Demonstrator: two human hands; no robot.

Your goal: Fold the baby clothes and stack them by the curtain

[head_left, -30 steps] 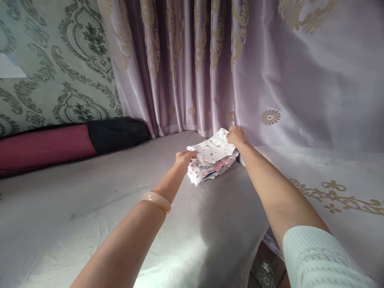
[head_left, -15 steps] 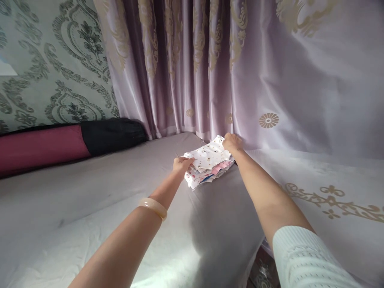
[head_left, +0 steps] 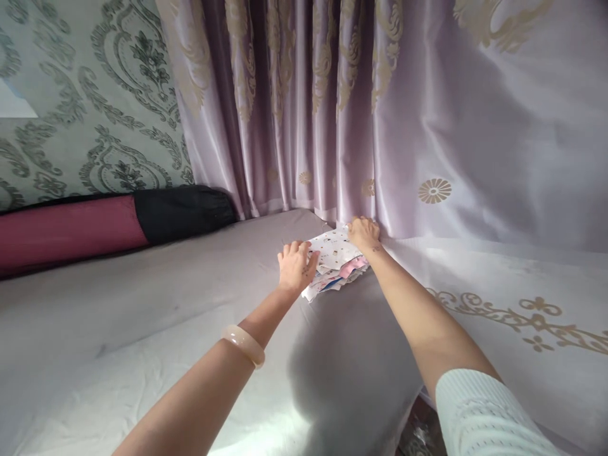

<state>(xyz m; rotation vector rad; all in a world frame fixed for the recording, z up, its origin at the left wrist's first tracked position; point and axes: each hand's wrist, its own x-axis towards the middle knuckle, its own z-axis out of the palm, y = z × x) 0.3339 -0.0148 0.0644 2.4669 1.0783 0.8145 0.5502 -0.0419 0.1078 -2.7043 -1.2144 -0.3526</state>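
A small stack of thin cloth pieces (head_left: 335, 250) lies near the bed's far edge. Its top piece is white with small dark and gold prints, and pink, blue and white edges show beneath. My left hand (head_left: 297, 265) rests against the stack's left end, fingers spread and thumb apart on the cloth. On the right end of the stack lies my right hand (head_left: 365, 234), back up, its fingers bent and slightly parted over the far corner. Its fingertips are partly hidden. Both hands touch the cloth from opposite sides.
Grey sheeting covers the bed (head_left: 166, 316). A long maroon and black bolster-like roll (head_left: 118, 221) lies along the patterned wall at left. Purple curtains (head_left: 294, 126) hang behind the stack. White fabric with gold embroidery (head_left: 536, 310) spreads at right.
My left hand has let go of the top cloth's edge and opened its fingers over the stack's left end. My right hand has loosened from its pinch and flattened onto the right end.
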